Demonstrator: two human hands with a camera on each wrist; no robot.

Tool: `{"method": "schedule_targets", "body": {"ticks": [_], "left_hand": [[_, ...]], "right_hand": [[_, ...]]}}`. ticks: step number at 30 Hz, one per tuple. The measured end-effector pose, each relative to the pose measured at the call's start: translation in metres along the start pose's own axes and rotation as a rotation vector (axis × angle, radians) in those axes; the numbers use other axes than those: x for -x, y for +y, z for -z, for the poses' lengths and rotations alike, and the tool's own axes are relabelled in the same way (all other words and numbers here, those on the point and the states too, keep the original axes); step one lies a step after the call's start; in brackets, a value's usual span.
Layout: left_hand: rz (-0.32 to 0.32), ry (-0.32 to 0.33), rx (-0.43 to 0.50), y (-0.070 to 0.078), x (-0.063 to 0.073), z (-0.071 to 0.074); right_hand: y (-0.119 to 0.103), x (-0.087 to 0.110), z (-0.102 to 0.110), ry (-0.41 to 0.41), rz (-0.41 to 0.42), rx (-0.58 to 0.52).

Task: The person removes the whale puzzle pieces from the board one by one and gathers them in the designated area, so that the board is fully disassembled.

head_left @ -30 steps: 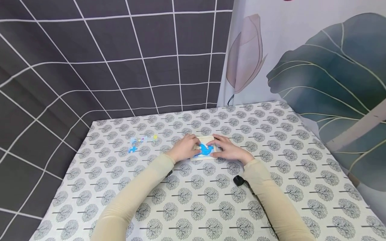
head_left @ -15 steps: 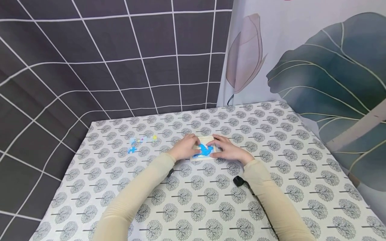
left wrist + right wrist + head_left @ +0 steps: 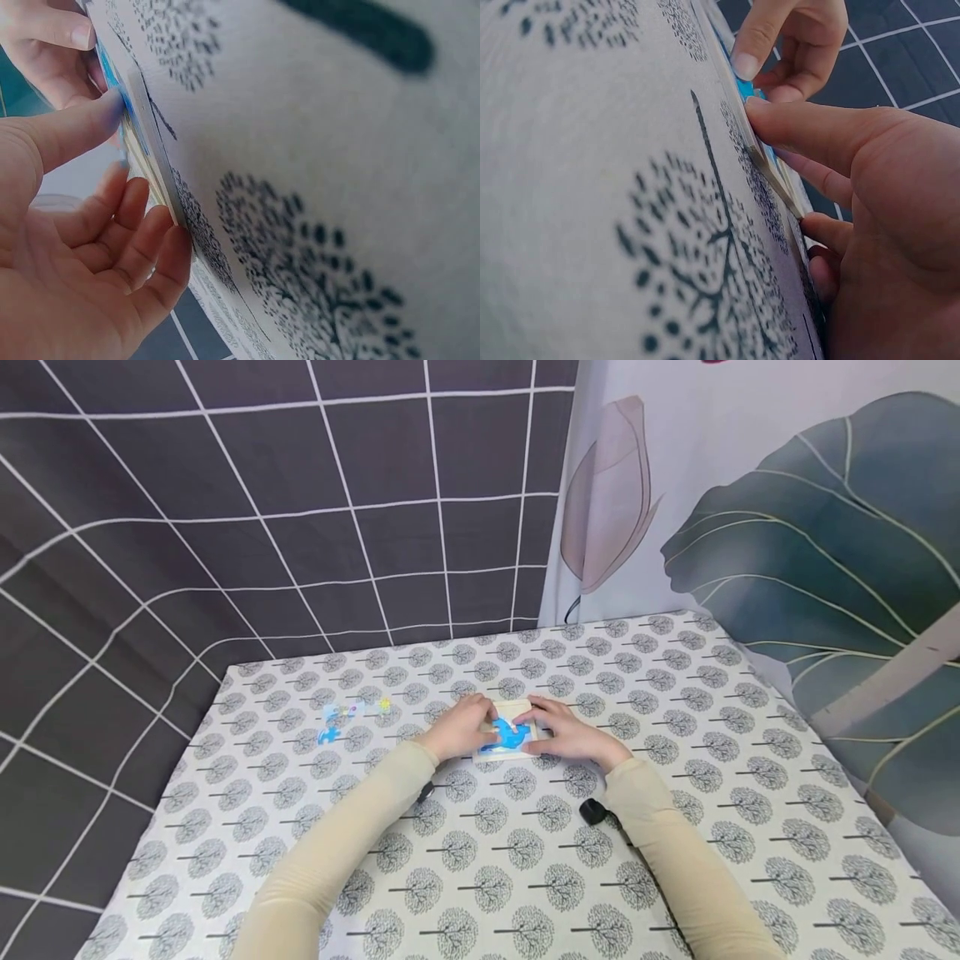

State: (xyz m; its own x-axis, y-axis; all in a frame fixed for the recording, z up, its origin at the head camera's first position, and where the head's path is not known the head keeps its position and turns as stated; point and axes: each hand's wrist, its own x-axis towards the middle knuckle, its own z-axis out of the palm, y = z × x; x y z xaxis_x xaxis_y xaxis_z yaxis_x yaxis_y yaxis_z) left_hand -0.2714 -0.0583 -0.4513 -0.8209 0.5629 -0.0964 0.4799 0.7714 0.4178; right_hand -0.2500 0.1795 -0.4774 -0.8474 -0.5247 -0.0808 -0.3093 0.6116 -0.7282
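Observation:
In the head view, a small wooden jigsaw puzzle board (image 3: 513, 704) with a pale rim lies on the table, bright blue puzzle pieces (image 3: 512, 735) inside it. My left hand (image 3: 459, 727) holds its left side; in the left wrist view, the thumb presses the blue surface and curled fingers touch the board's edge (image 3: 155, 150). On the opposite side my right hand (image 3: 573, 735) grips the board. Its thumb lies on the near rim in the right wrist view, other fingers along the side (image 3: 780, 180). Fingers cover part of the picture.
Loose puzzle pieces lie left of the hands: a blue one (image 3: 328, 735), pale ones (image 3: 345, 709) and a yellow one (image 3: 385, 703). A tree-print cloth (image 3: 517, 852) covers the table. A dark gridded curtain (image 3: 285, 510) stands behind. Near the right wrist is a black device (image 3: 592, 811).
Both hands stay on the puzzle board in almost the same pose. Only a slight shift of the head view shows.

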Motion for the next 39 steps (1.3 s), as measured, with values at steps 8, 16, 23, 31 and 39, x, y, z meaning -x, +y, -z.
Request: {"method": "schedule_targets", "body": {"ticks": [8,16,23,31,39], "left_hand": [[-0.014,0.028,0.015,-0.0005,0.0002,-0.0024],[-0.036,0.048,-0.006,0.0006,0.0031,-0.0024],[-0.081,0.076,-0.059,0.0033,0.0046,0.0010],[-0.105,0.104,-0.099,0.0016,0.0044,-0.0007],[-0.097,0.133,-0.045,-0.0033,0.0051,-0.0018]], "right_hand": [[0.0007,0.0006,-0.0005,0.006,0.005,-0.005],[0.0010,0.0013,-0.0013,0.003,0.002,-0.014],[0.0022,0.0008,-0.0023,0.005,-0.009,-0.015],[0.0011,0.0004,-0.0023,0.005,-0.011,0.013],[0.0004,0.0012,-0.0016,0.004,-0.019,0.006]]}}
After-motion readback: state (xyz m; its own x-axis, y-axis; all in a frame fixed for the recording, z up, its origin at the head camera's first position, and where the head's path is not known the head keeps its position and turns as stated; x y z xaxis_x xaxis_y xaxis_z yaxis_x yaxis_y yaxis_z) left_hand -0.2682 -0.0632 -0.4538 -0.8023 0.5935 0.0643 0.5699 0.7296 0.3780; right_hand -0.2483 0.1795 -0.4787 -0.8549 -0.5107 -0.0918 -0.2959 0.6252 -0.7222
